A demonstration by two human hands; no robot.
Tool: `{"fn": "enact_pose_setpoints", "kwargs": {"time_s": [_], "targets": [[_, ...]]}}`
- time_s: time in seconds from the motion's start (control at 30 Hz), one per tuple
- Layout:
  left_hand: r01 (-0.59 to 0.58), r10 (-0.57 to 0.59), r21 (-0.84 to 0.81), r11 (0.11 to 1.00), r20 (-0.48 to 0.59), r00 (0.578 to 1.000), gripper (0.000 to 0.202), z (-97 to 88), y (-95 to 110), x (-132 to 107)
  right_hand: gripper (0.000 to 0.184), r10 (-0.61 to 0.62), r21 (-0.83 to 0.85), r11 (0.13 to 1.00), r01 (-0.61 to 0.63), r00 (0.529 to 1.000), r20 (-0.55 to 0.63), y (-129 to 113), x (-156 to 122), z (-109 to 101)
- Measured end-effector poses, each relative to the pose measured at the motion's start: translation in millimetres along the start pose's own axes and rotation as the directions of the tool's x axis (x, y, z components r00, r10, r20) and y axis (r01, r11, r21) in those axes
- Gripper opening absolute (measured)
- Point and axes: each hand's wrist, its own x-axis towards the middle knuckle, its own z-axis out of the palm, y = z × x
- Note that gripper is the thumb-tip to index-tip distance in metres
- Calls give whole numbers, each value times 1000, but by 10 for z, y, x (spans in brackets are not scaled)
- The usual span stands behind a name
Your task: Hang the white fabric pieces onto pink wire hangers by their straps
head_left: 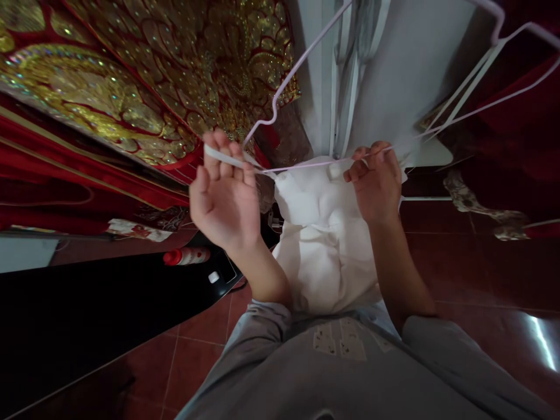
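A pale pink wire hanger (297, 63) spans the space in front of me, its lower bar running between my hands. A white garment (330, 245) hangs below that bar. My left hand (230, 201) is palm up with its fingers stretched out, and a white strap (223, 156) loops across them. At the hanger's left corner, that strap meets the bar. My right hand (376, 184) has its fingers curled, gripping the bar near its right part. Where the garment's right strap attaches is hard to make out.
Red clothes with gold sequined panels (245, 58) hang at the left. A second hanger (525, 32) holds dark red clothing at the right. On a black table (109, 309) stand a red-capped bottle (188, 256) and a small white case (214, 277). Red tiles (196, 356) cover the floor.
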Motion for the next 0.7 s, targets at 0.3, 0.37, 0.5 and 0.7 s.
{"fn": "enact_pose_setpoints", "kwargs": {"time_s": [0.3,0.37,0.5,0.7], "targets": [[-38,106,291,956,-222,969,21,-266,-338,-173,36,6,64,998,-7,1000,8,-58,-70,-34],[34,20,303,952,-171,985,31,-184,-443,-211,34,25,81,996,-27,999,26,-26,-75,-9],[109,-88,205,973,-108,990,40,80,-579,-250,33,29,82,996,-31,999,29,17,-78,56],[31,-22,148,988,-68,997,30,205,-690,-255,24,-26,42,999,27,999,-24,-23,-108,95]]}}
